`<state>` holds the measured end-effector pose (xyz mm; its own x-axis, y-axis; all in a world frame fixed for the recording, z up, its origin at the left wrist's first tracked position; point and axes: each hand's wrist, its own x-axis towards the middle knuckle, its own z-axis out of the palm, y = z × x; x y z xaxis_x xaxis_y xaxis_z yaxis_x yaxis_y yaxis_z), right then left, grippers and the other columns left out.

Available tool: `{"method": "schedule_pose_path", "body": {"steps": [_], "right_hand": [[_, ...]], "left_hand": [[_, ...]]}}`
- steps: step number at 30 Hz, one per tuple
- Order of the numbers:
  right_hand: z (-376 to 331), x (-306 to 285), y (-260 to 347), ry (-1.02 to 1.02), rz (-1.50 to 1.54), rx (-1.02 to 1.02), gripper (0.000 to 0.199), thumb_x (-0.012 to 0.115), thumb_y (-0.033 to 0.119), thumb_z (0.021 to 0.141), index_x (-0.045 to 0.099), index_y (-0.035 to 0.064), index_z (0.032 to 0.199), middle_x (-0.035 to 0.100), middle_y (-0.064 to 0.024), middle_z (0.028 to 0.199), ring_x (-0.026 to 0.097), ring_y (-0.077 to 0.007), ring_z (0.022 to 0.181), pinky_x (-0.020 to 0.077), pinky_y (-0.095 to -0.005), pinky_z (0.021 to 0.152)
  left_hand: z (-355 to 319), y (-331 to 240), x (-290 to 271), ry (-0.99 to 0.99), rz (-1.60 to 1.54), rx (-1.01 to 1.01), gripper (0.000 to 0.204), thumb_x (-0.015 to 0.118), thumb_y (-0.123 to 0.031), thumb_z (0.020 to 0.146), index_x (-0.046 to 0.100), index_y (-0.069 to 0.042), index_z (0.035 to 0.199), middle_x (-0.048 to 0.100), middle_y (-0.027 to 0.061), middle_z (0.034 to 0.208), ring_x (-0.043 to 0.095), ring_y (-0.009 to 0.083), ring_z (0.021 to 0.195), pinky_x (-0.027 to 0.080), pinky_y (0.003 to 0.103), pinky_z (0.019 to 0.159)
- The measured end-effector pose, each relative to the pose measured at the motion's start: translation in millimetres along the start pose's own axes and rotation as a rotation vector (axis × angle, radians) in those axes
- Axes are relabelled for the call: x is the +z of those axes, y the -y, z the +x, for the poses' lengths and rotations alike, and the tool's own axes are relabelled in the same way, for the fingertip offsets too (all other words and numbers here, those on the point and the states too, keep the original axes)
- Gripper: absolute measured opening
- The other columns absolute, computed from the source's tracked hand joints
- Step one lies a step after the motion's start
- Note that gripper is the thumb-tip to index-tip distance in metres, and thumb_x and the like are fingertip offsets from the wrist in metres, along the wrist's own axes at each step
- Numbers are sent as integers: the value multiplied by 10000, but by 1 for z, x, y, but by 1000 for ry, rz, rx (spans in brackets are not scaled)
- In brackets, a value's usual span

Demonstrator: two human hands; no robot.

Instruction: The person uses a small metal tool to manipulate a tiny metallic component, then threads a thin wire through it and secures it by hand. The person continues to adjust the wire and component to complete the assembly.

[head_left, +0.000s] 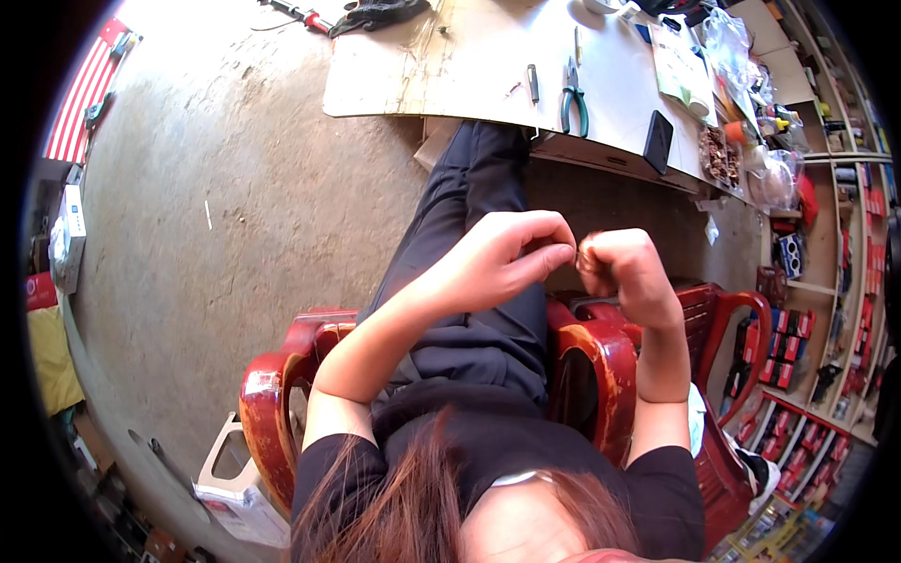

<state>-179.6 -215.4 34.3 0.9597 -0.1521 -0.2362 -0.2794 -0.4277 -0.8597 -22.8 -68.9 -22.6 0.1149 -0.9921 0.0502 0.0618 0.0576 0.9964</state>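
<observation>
Above my lap, my left hand (522,251) bends inward, its thumb and forefinger pinched together. Close against those fingertips is my right hand (627,267), curled into a fist and slightly blurred. Whatever sits between the two hands is too small or too hidden to make out. Beyond them, on the white table (469,70), lie pliers with teal handles (573,101), a small dark-handled tool (533,84) and a black phone (658,141). Neither hand touches the table.
Red wooden armrests (272,413) flank me, and another red chair (741,338) stands at right. Clear plastic bags (727,42) and a bag of brown bits (719,158) crowd the table's right end. Stocked shelves (817,272) line the right side. A beige stool (230,460) stands at lower left.
</observation>
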Motion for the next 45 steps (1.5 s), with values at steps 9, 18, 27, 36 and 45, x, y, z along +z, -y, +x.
{"method": "schedule_pose_path", "body": {"steps": [9, 18, 27, 36, 45], "right_hand": [[16, 23, 13, -241, 1041, -340, 993, 169, 785, 883, 522, -83, 1212, 570, -265, 1214, 548, -369, 1157, 366, -452, 1044], [15, 3, -18, -141, -383, -47, 630, 385, 526, 986, 533, -9, 688, 584, -124, 669, 586, -269, 644, 491, -379, 740], [19, 6, 0, -100, 1298, -241, 903, 194, 742, 916, 514, -72, 1135, 566, -242, 1108, 566, -297, 1036, 333, -401, 1040], [27, 10, -22, -167, -308, -180, 608, 399, 536, 978, 538, 9, 710, 595, -124, 701, 572, -324, 660, 454, -413, 686], [20, 14, -13, -190, 1079, -364, 1008, 182, 789, 880, 495, -80, 1284, 500, -208, 1332, 443, -294, 1288, 311, -448, 1093]], "left_hand": [[3, 12, 11, 93, 14, 149, 121, 591, -95, 915, 604, 5, 981, 631, 116, 801, 624, 211, 754, 492, 309, 707], [0, 15, 0, -2, -18, 22, 173, 590, -140, 940, 618, 23, 994, 643, 86, 861, 599, 151, 829, 479, 285, 780], [-1, 22, 10, 139, -1, 97, 176, 577, -153, 954, 611, 11, 1008, 652, 95, 875, 615, 167, 844, 482, 299, 790], [-3, 18, 0, 56, -6, -29, 166, 587, -145, 947, 615, 12, 989, 624, 48, 816, 547, 89, 765, 462, 257, 719], [-3, 33, 19, 125, -91, 0, 178, 621, -163, 914, 609, 12, 943, 605, 87, 730, 553, 131, 672, 469, 297, 646]]}}
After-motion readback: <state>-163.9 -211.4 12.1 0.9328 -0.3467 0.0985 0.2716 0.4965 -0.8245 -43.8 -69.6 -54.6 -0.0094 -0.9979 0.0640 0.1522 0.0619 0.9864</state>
